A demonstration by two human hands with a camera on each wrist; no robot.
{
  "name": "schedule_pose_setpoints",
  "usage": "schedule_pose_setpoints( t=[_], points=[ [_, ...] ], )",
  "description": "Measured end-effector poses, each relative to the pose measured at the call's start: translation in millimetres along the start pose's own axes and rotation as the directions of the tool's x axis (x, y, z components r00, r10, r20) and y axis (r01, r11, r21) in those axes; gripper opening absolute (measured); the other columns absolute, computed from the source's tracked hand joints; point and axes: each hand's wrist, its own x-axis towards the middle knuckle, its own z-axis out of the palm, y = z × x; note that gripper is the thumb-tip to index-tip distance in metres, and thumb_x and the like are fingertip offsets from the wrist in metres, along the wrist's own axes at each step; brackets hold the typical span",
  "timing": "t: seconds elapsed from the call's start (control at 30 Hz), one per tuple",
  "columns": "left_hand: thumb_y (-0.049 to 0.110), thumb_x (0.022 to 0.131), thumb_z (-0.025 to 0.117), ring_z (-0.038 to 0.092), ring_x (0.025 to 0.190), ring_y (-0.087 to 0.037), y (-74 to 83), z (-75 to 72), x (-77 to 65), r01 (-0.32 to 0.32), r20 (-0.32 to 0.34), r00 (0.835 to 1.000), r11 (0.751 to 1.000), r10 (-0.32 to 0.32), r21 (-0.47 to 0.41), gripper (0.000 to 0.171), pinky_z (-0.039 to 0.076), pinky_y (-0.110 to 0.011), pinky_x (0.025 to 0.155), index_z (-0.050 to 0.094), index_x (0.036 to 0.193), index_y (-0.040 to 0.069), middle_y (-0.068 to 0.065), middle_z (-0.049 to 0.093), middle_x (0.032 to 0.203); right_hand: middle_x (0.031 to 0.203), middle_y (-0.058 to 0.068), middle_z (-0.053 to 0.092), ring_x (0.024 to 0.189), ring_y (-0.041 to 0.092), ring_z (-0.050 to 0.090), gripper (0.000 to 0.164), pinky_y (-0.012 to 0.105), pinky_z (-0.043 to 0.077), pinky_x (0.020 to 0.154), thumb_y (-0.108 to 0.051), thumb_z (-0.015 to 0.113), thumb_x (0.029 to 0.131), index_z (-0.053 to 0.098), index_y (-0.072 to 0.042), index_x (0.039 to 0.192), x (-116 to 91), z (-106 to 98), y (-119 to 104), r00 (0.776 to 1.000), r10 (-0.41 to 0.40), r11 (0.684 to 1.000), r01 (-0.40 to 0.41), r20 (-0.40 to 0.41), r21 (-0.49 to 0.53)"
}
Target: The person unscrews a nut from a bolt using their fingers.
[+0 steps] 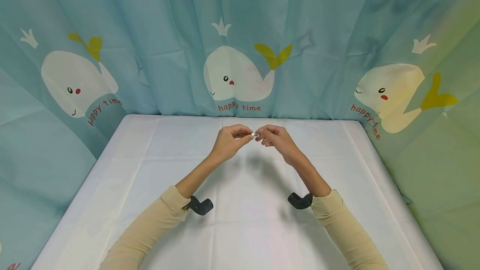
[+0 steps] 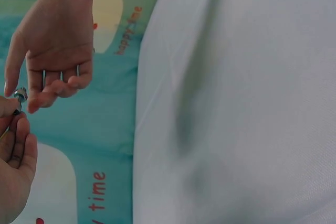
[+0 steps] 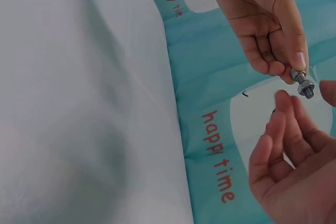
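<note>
A person in beige sleeves raises both bare hands over a white-covered table (image 1: 225, 220), close to its far edge, where a blue curtain (image 1: 150, 7) printed with whales hangs behind. The left hand (image 1: 229, 141) pinches one end of a small metal bolt (image 3: 299, 75) between thumb and fingertips. A nut (image 3: 306, 87) sits around the bolt, with a short threaded tip showing beyond it. The right hand (image 1: 276, 138) holds nothing: its thumb and fingers stand apart on either side of the nut, near it but not touching in the right wrist view.

The likeliest trouble is a drop. Only fingertips support the bolt, at one end, so a crooked push from the right hand could twist it out of the pinch. The nut could slide off if loose on the thread; its fit cannot be told. Either piece might roll towards the table's far edge.
</note>
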Motion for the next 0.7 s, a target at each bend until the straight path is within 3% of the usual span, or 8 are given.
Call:
schedule_pose_setpoints(
  t=[0.17, 0.3, 0.43, 0.53, 0.7],
  points=[
    [-0.005, 0.090, 0.070, 0.069, 0.087, -0.035, 0.1, 0.8, -0.1, -0.003, 0.012, 1.000, 1.000, 0.003, -0.008, 0.011, 0.057, -0.046, 0.079, 0.072, 0.098, -0.011, -0.022, 0.072, 0.093, 0.087, 0.007, 0.070, 0.082, 0.020, 0.063, 0.034, 0.029, 0.054, 0.078, -0.029, 0.059, 0.100, 0.071, 0.003, 0.098, 2.1, 0.9, 1.4, 0.999, 0.037, 0.999, -0.036, 0.018, -0.020],
    [-0.005, 0.090, 0.069, 0.069, 0.087, -0.037, -0.6, 1.3, 0.2, 0.001, 0.015, 1.000, 1.000, -0.001, -0.010, 0.011, 0.057, -0.048, 0.080, 0.071, 0.099, -0.012, -0.022, 0.072, 0.093, 0.086, 0.007, 0.070, 0.084, 0.021, 0.064, 0.028, 0.037, 0.054, 0.084, -0.023, 0.059, 0.099, 0.071, 0.002, 0.099, 2.4, 1.0, 2.8, 1.000, 0.014, 1.000, -0.014, 0.008, -0.016],
    [-0.003, 0.091, 0.070, 0.069, 0.088, -0.036, -23.0, 5.0, 5.5, 0.009, 0.014, 1.000, 1.000, -0.009, -0.006, 0.012, 0.057, -0.046, 0.082, 0.072, 0.100, -0.010, -0.022, 0.072, 0.095, 0.090, 0.005, 0.071, 0.089, 0.027, 0.062, 0.024, 0.044, 0.053, 0.089, -0.020, 0.063, 0.097, 0.071, 0.002, 0.103, 1.0, -0.3, 3.2, 1.000, -0.011, 1.000, 0.011, 0.001, 0.006],
    [0.002, 0.091, 0.072, 0.070, 0.089, -0.032, -39.9, 7.5, 9.0, 0.007, 0.009, 1.000, 1.000, -0.007, -0.002, 0.014, 0.058, -0.042, 0.083, 0.073, 0.101, -0.007, -0.019, 0.073, 0.096, 0.094, 0.003, 0.071, 0.091, 0.026, 0.062, 0.019, 0.037, 0.053, 0.085, -0.015, 0.067, 0.095, 0.070, 0.000, 0.104, -0.3, -1.5, 3.6, 0.999, -0.048, 0.999, 0.048, 0.008, 0.023],
    [0.007, 0.090, 0.075, 0.070, 0.089, -0.024, -41.7, 6.5, 8.0, 0.004, -0.001, 1.000, 1.000, -0.004, 0.012, 0.013, 0.058, -0.033, 0.082, 0.075, 0.100, -0.001, -0.012, 0.074, 0.095, 0.099, 0.000, 0.070, 0.092, 0.028, 0.064, 0.018, 0.031, 0.053, 0.081, -0.008, 0.071, 0.091, 0.069, 0.000, 0.108, -1.4, -2.2, 4.1, 0.994, -0.103, 0.995, 0.103, 0.023, 0.018]
  ],
)
